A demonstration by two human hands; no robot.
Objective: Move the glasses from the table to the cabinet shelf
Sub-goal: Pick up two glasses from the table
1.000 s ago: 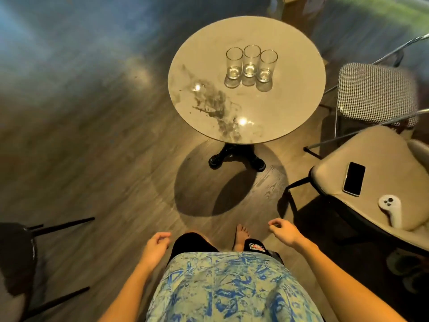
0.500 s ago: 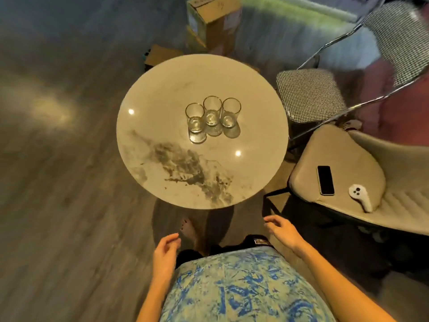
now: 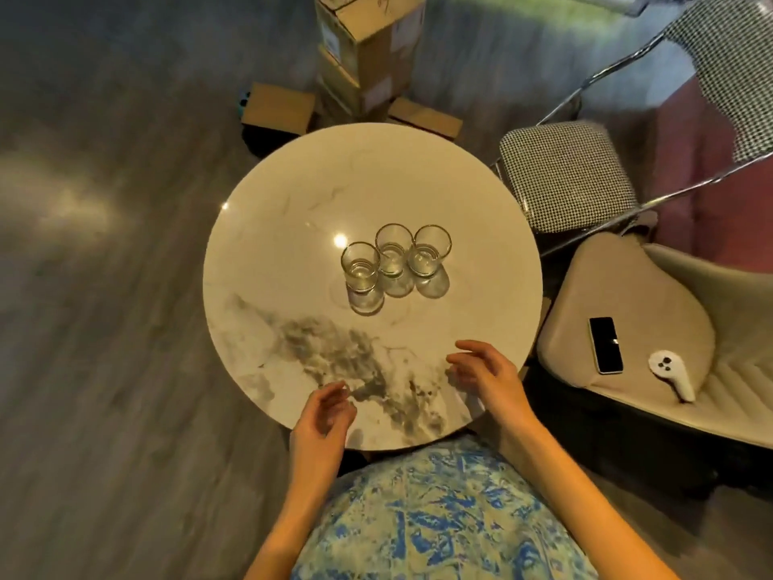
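Three clear drinking glasses stand upright in a touching row near the middle of a round marble table (image 3: 293,228): the left glass (image 3: 360,267), the middle glass (image 3: 393,253) and the right glass (image 3: 431,255). My left hand (image 3: 322,416) hovers over the table's near edge, fingers loosely curled and apart, holding nothing. My right hand (image 3: 485,374) is over the near right part of the tabletop, fingers spread, also empty. Both hands are well short of the glasses. No cabinet is in view.
A beige armchair (image 3: 627,349) on the right holds a black phone (image 3: 605,345) and a white controller (image 3: 671,372). A houndstooth chair (image 3: 564,173) stands behind the table on the right. Stacked cardboard boxes (image 3: 368,52) sit on the wooden floor beyond the table.
I have stepped up to the table, so it now fills the middle of the view. Both hands have risen from beside my body to above the near tabletop.
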